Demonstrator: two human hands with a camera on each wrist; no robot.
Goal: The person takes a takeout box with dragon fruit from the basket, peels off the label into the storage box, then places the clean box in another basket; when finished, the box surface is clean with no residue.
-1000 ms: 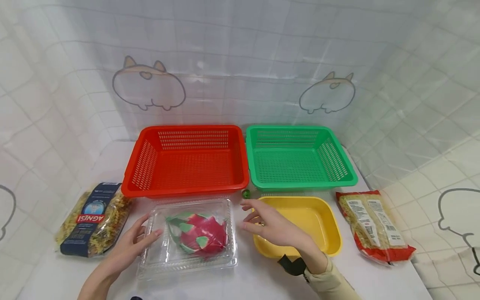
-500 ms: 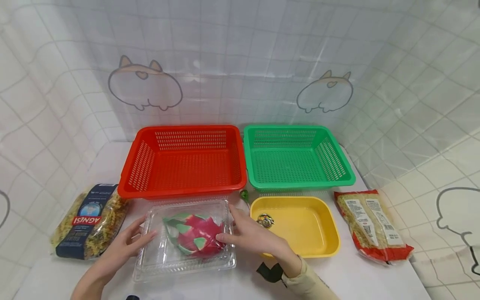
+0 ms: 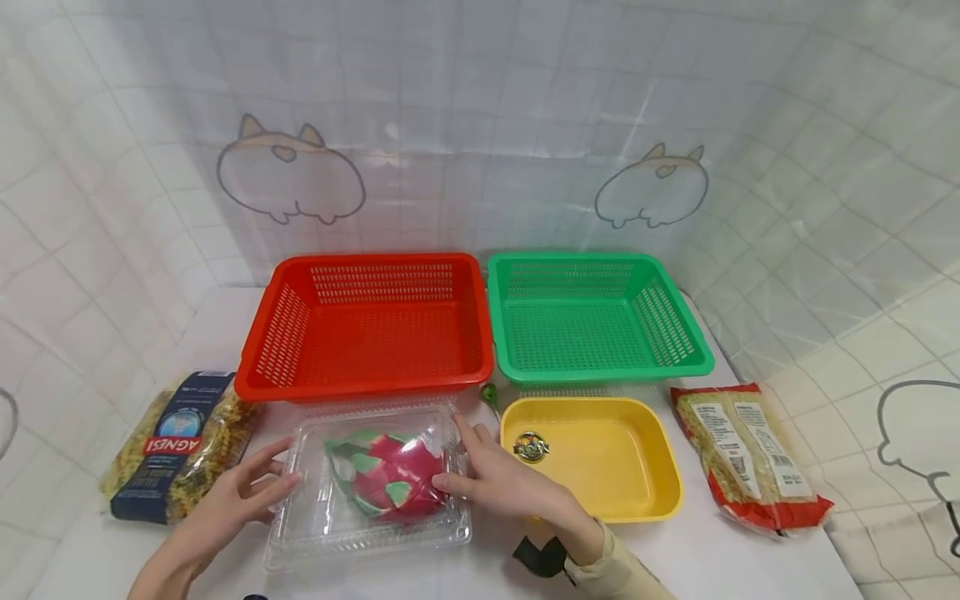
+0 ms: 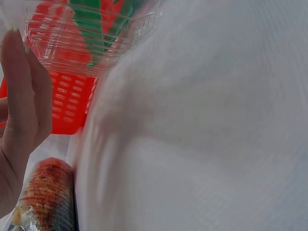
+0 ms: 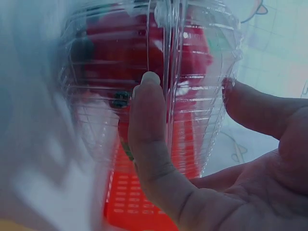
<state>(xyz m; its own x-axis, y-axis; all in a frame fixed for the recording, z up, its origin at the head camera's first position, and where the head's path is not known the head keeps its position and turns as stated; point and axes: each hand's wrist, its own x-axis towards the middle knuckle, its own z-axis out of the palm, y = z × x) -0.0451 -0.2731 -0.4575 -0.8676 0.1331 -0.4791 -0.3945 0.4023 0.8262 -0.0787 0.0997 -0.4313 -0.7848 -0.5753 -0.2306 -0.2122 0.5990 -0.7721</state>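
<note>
A clear plastic clamshell box (image 3: pixel 309 510) lies closed on the white table, with a pink and green dragon fruit (image 3: pixel 405 477) inside. My right hand (image 3: pixel 498 477) holds the box's right side, the thumb on the lid and the other fingers along the side wall; in the right wrist view a fingertip (image 5: pixel 150 84) presses by the rim seam. At the left side is my left hand (image 3: pixel 238 500), its fingers loosely bent near the box edge and not wrapped round it. Whether the left fingertips touch the plastic is hard to tell.
Behind stand a red basket (image 3: pixel 367 387) and a green basket (image 3: pixel 603 373). A yellow tub (image 3: pixel 600 475) with a round badge (image 3: pixel 531 447) is at right. Pasta bags lie left (image 3: pixel 176 450) and right (image 3: pixel 750 458). A small green item (image 3: pixel 489 393) sits between baskets and tub.
My right hand has moved left from over the yellow tub onto the box's right side, uncovering the badge. My left hand has drawn back slightly from the box's left edge.
</note>
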